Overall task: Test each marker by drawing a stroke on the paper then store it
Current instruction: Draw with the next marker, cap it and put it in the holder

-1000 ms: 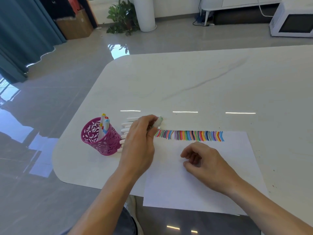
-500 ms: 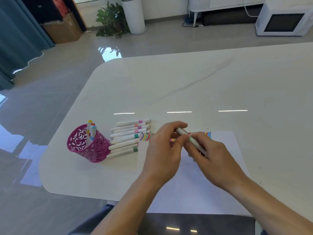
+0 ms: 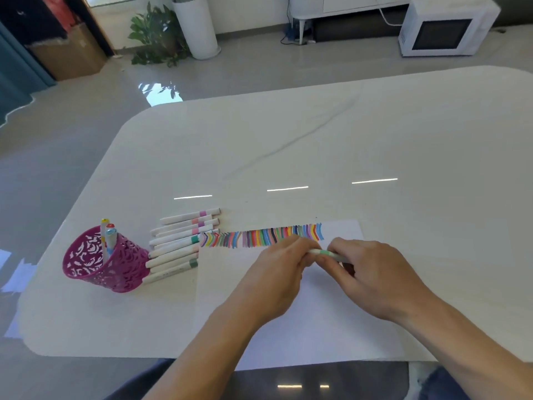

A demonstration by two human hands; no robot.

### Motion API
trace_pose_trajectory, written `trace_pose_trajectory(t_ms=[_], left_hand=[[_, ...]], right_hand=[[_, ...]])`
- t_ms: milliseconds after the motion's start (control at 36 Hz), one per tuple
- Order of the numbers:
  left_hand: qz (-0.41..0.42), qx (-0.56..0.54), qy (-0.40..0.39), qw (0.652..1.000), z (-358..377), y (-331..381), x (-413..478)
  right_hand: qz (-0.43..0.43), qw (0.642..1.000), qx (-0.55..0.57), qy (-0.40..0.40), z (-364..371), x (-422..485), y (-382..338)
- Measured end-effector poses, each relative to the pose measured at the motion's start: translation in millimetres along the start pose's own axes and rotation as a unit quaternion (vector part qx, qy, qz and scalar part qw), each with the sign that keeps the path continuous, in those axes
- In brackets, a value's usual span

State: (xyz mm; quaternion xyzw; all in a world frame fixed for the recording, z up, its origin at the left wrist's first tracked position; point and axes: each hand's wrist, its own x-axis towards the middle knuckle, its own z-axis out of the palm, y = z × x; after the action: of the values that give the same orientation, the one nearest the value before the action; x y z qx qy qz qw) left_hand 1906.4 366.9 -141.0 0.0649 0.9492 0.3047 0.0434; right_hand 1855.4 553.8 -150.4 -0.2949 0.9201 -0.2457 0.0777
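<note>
So both hands are on one marker here: the left hand pinches one end and the right hand is curled round the other, with only the green band showing between the fingers. It's held just above the paper, long axis running straight from one hand to the other, dipping a bit toward the right hand. My guess is the cap's about to be pulled, but I can't tell which end it's on.

The row of strokes runs just past the fingertips, and it ends right beyond the right hand's knuckles. There's a strip of blank paper further out to that side, so that hand is nearer the free spot. Plenty of bare sheet under the wrists too.

For storing, the pink cup sits well off to the left hand's side, beyond the loose markers lying on the counter. Left hand's the closer one.
</note>
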Motion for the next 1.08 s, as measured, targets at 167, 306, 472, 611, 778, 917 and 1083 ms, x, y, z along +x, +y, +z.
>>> trace_pose_trajectory(t_ms=[167,306,472,611,778,917,1083], left_hand=[[0.003,0.0,0.009,1.0,4,9,7],[0.003,-0.005,0.022,1.0,3,14,5],[0.01,-0.008,0.033,0.999,2,9,3],[0.007,-0.006,0.038,0.999,2,10,2],[0.001,-0.005,0.033,0.999,1,13,3],[0.0,0.001,0.03,1.0,2,11,3],[0.001,-0.002,0.032,0.999,3,11,3]], right_hand=[[0.025,0.999,-0.026,-0.018,-4,-6,5],[0.041,0.998,-0.031,-0.02,-8,-6,3],[0.05,0.997,-0.039,-0.036,-7,-5,-2],[0.051,0.997,-0.042,-0.036,-7,-4,-5],[0.055,0.997,-0.048,-0.03,-6,-5,-3],[0.06,0.997,-0.04,-0.038,-8,-5,-5],[0.07,0.995,-0.048,-0.045,-11,-4,-7]])
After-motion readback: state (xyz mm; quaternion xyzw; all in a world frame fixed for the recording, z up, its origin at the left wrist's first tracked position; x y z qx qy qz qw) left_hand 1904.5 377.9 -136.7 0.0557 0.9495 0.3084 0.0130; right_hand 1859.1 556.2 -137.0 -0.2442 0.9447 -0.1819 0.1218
